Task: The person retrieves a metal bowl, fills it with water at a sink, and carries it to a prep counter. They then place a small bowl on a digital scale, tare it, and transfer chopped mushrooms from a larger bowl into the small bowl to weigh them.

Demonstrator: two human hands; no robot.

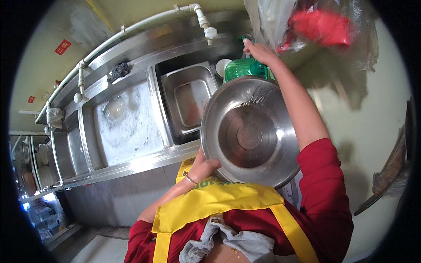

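My left hand [203,167] grips the near left rim of a large round stainless-steel basin [227,161], thumb over the edge. The basin is held in front of my yellow apron, partly above the sink counter. My right hand [260,54] reaches past the basin's far side, over a green plastic jug [241,68] with a dark green cap and handle. Its index finger and thumb are near a small green item at the back wall; whether they touch it is unclear. A white cup or bowl [223,66] stands left of the jug.
A rectangular steel pan [192,95] sits in the sink bay left of the basin. Further left, a sink [131,125] holds foamy water, with a dark scouring pad [120,70] behind it. White pipes and a tap [210,33] run along the wall. Plastic bags [269,23] hang at upper right.
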